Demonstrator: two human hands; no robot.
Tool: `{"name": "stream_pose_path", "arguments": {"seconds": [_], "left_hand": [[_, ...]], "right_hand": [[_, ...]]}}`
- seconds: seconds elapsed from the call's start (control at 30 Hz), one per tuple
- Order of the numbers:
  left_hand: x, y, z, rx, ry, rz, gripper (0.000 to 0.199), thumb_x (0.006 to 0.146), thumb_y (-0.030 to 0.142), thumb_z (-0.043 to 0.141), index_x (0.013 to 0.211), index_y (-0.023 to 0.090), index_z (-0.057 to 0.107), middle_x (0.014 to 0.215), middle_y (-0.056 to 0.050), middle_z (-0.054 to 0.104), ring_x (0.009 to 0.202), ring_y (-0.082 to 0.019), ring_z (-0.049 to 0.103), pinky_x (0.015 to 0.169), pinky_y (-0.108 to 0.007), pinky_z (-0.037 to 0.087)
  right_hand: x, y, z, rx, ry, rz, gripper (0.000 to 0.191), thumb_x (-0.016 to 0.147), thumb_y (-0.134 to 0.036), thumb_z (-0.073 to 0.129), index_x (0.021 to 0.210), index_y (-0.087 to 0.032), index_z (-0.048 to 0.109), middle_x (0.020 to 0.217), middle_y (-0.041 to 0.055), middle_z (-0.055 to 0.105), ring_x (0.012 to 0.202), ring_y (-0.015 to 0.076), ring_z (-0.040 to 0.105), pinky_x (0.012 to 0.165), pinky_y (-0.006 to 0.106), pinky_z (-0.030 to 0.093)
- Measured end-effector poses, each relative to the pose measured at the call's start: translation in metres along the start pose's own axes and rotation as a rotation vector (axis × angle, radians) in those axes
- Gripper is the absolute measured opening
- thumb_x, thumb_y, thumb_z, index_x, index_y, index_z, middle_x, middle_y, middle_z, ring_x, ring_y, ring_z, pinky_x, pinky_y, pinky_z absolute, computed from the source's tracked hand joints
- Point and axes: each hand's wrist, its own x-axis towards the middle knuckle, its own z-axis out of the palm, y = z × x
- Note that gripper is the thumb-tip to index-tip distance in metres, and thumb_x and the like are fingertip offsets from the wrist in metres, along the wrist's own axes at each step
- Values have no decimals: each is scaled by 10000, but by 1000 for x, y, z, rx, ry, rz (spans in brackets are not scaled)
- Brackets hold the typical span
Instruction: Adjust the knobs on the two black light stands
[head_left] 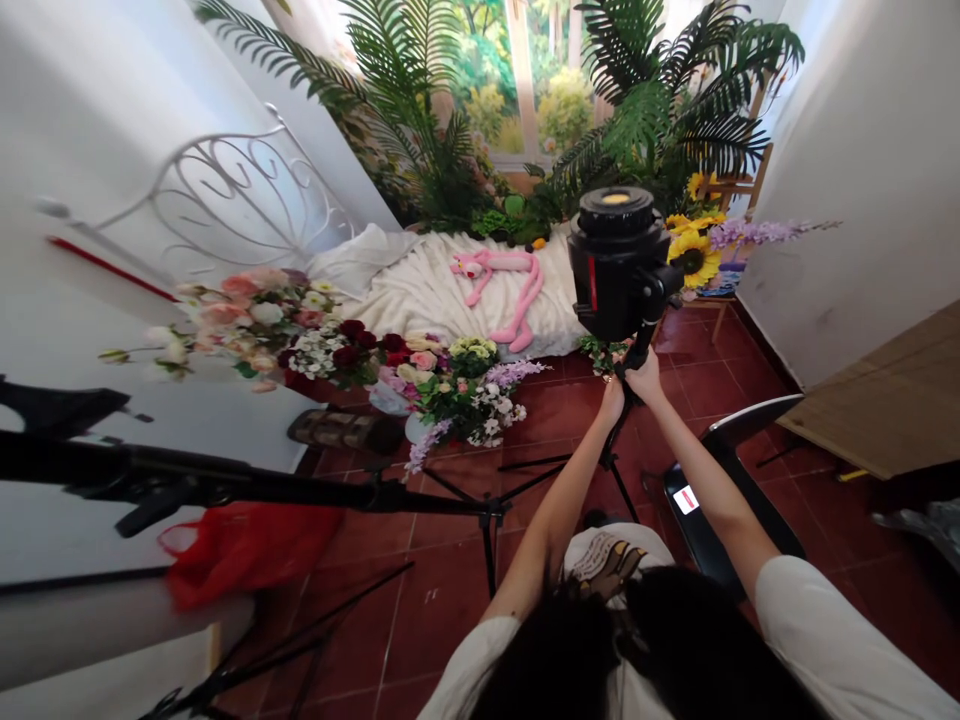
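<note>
A black studio light (616,265) stands upright on a black light stand (619,435) in front of me. My left hand (612,400) is closed round the stand's pole below the lamp. Slightly higher on the same pole, my right hand (645,380) is closed as well. The lamp's tilt bracket (658,287) with its knob sits just above my hands. Part of the pole is hidden behind my fingers and forearms.
Ahead, a bed with a white blanket (405,285) carries a pink plush toy (517,262). Artificial flowers (330,345) line its front. Another light stand (300,485) crosses at left, its legs on the red tiles. A black chair (739,500) is right; a red bag (240,550) lies left.
</note>
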Motion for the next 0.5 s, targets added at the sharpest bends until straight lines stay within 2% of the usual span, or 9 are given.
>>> {"name": "stream_pose_path", "arguments": {"seconds": [0.17, 0.37, 0.5], "left_hand": [[3, -8, -1, 8, -20, 26, 308, 1021, 401, 609, 1016, 147, 783, 1083, -93, 819, 1271, -256, 695, 1263, -472, 428], [2, -9, -5, 91, -80, 76, 291, 1031, 373, 577, 1020, 156, 771, 1128, -115, 806, 1293, -272, 681, 1266, -484, 425], [3, -10, -6, 112, -59, 60, 274, 1038, 355, 554, 1010, 163, 748, 1129, -107, 796, 1276, -257, 684, 1253, -482, 436]], "right_hand": [[1, 0, 1, 19, -14, 2, 388, 689, -408, 792, 936, -263, 530, 777, -24, 601, 720, 188, 585, 738, 363, 572], [0, 3, 1, 9, 9, 37, 363, 677, -344, 777, 930, -259, 532, 779, -18, 603, 742, 200, 589, 812, 411, 585], [1, 3, 1, 14, -5, 29, 375, 688, -375, 764, 950, -261, 520, 776, -23, 578, 726, 195, 565, 790, 401, 567]]}}
